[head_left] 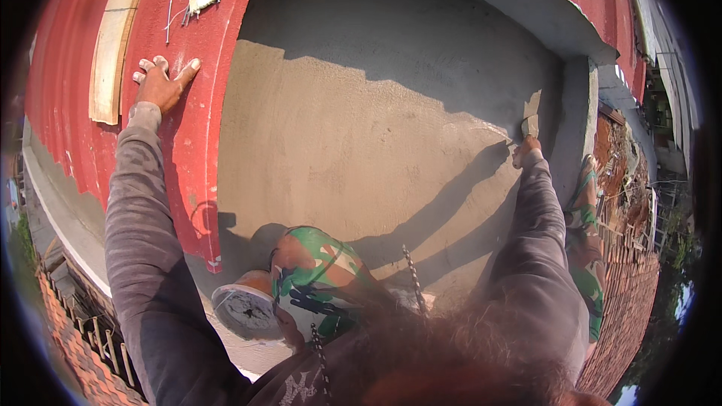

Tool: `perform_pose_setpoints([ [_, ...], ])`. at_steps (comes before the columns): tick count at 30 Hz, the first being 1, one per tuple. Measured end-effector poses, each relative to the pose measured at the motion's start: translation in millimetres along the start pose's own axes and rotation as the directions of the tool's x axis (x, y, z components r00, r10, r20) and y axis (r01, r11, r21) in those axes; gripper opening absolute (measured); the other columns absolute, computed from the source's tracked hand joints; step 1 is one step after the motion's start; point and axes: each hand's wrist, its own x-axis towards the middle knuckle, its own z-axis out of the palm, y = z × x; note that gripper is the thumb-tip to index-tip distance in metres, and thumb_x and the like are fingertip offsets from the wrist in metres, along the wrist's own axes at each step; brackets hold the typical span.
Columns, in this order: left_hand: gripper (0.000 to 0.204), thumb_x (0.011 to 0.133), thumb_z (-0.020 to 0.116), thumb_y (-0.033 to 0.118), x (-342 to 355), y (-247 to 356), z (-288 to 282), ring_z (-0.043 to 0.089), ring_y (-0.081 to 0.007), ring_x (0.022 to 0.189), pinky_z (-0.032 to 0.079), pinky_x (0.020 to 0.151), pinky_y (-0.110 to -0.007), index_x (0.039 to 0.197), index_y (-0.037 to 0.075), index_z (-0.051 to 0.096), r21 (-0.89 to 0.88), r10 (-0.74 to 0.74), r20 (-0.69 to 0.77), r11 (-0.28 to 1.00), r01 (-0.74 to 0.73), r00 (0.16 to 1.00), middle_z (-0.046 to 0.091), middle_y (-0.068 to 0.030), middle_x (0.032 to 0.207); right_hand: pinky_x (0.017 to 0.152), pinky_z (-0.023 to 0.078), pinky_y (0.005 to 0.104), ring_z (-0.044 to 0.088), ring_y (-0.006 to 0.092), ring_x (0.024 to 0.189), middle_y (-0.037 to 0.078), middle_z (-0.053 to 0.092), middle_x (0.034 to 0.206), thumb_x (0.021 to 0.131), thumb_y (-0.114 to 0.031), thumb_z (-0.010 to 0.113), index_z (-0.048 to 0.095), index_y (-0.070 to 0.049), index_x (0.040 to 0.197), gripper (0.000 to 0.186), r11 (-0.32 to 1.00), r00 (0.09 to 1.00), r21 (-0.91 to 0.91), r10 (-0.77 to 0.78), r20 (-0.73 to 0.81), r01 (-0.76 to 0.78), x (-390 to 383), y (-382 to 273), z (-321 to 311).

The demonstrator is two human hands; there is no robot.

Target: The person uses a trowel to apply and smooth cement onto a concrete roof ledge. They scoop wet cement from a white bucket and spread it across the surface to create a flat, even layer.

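The left arm [139,214], in a long sleeve, stretches from 7 o'clock up to 10 o'clock, where the left hand [163,90] presses palm down, fingers splayed toward 11 o'clock and thumb spread away toward 1 o'clock; its fingertips look pale. The right arm [538,218], also sleeved, extends from between 4 and 5 o'clock. Between 2 and 3 o'clock, the right hand [528,149] is closed in a grip, its separate fingers too small to make out. The left knee [320,263] is bent near 6 to 7 o'clock; the right leg [584,256] lies toward 4 o'clock.
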Motion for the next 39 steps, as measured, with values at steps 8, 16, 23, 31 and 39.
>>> perform_pose_setpoints([
  [8,0.102,0.094,0.056,0.075,6,-81,58,0.012,-0.0436,0.16,0.02,0.128,-0.051,0.167,0.012,0.024,-0.487,0.13,-0.169,0.851,-0.198,0.977,0.018,-0.0273,0.171,0.048,0.048,0.0324,0.058,0.0172,0.055,0.006,0.056,0.072,0.104,-0.032,0.056,0.055,-0.009,0.105,0.023,0.792,0.745,-0.053,-0.547,0.381,0.608,-368,101,109],
  [16,0.086,0.1,0.069,0.044,-285,-216,55,0.037,-0.0301,0.152,0.03,0.123,-0.041,0.162,0.0,0.029,-0.89,-0.07,-0.161,0.441,-0.114,0.984,0.039,-0.0228,0.163,0.075,0.055,0.0285,0.064,0.0127,0.082,0.008,0.065,0.101,0.104,-0.029,0.067,0.06,0.002,0.135,0.045,0.214,-0.025,0.093,-0.3,0.953,0.972,-599,92,149],
  [23,0.106,0.095,0.058,0.073,-601,-318,194,0.033,-0.0362,0.155,0.03,0.124,-0.045,0.157,-0.01,0.036,-0.76,-0.51,0.488,0.153,0.632,0.709,0.035,-0.0301,0.164,0.079,0.059,0.0439,0.076,0.033,0.093,0.022,0.074,0.101,0.092,-0.019,0.074,0.071,0.001,0.119,0.034,-0.489,-0.43,0.589,0.405,0.807,0.644,-825,115,196],
  [31,0.077,0.095,0.069,0.063,-634,-225,263,0.07,-0.023,0.105,0.059,0.086,-0.036,0.137,-0.002,0.067,-0.785,-0.555,0.607,-0.306,0.539,0.568,0.072,-0.0157,0.12,0.074,0.063,0.0488,0.079,0.0312,0.09,0.013,0.08,0.097,0.084,-0.013,0.072,0.081,-0.005,0.102,0.021,-0.703,-0.088,0.674,0.674,0.733,0.229,-870,322,242],
  [39,0.07,0.095,0.072,0.06,-635,-250,272,0.069,-0.0152,0.082,0.06,0.067,-0.031,0.12,-0.005,0.076,-0.703,-0.508,0.661,-0.162,0.692,0.552,0.074,-0.0121,0.097,0.08,0.059,0.0448,0.075,0.0406,0.093,0.019,0.078,0.101,0.088,-0.017,0.071,0.078,-0.004,0.105,0.023,-0.484,-0.008,0.633,0.791,0.612,0.605,-800,346,299],
])
